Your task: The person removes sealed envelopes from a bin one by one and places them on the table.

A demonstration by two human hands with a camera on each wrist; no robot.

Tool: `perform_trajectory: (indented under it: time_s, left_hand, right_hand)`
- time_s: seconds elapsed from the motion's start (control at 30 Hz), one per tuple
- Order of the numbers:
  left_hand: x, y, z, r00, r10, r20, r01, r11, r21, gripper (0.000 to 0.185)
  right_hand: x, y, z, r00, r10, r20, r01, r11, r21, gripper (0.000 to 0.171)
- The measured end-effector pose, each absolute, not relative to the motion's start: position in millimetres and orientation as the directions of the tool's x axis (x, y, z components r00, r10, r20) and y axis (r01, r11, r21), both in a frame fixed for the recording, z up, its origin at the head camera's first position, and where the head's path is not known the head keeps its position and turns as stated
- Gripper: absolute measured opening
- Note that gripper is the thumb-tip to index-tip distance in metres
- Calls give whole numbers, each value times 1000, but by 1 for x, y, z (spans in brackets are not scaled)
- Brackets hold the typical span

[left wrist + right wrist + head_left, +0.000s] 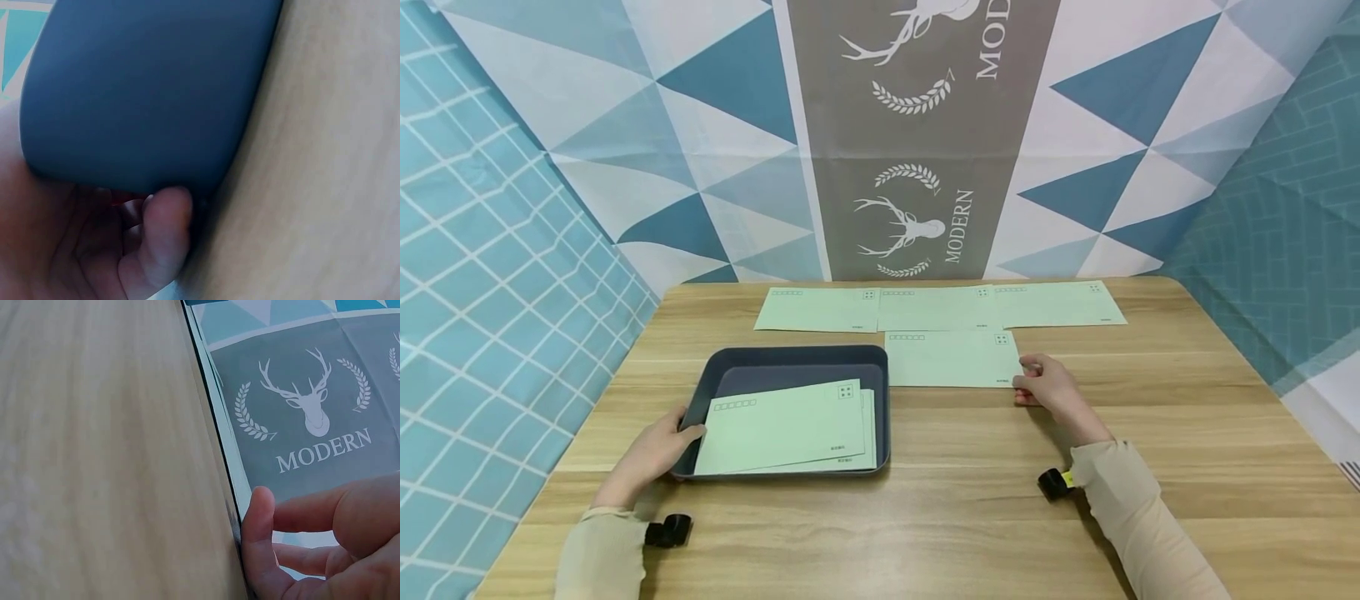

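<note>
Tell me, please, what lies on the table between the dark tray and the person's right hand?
In the head view, one pale green envelope lies between the tray and the right hand, which touches its right edge.

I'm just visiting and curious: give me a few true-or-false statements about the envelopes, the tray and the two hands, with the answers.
1. The dark grey plastic tray holds pale green paper envelopes. True.
2. The left hand holds the tray's near left corner. True.
3. The right hand rests inside the tray. False: it touches the right edge of a lone green envelope lying on the wooden table beside the tray.
4. Three green envelopes lie in a row along the table's far edge. True.
5. The tray is bright red. False: it is dark grey.
</note>
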State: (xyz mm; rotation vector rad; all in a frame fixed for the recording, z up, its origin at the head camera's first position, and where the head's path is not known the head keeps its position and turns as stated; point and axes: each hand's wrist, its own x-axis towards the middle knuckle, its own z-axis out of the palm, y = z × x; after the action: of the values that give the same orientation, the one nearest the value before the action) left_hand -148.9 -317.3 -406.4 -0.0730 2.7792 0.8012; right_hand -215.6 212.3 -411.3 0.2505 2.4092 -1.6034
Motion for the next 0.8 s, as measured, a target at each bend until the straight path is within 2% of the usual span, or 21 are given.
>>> perform_trajectory:
  time_s: [0.13, 0.23, 0.37, 0.47, 0.6, 0.8]
  left_hand:
    - [-148, -317, -405, -968, 20, -249, -116, 847, 519, 61]
    - [-147, -316, -404, -969, 18, -245, -118, 842, 526, 58]
    - [-146, -317, -405, -969, 11, -245, -125, 837, 532, 56]
    - [-146, -317, -405, -969, 10, -248, -126, 840, 527, 57]
    - [-147, -318, -405, -970, 15, -245, -117, 848, 517, 59]
    - [-146, -317, -404, -972, 15, -234, -114, 841, 528, 57]
  right_hand:
    - [-215, 214, -409, -959, -40, -279, 239, 407, -881, 59]
    - [-213, 211, -403, -965, -80, -250, 176, 511, -842, 61]
    - [-207, 201, -390, -979, -107, -175, 45, 719, -693, 57]
    - [-199, 190, -383, -986, -133, -101, -49, 812, -582, 50]
    - [-189, 173, -378, -985, -170, -36, -126, 841, -526, 42]
    - [-180, 146, -372, -976, -218, 24, -197, 820, -537, 35]
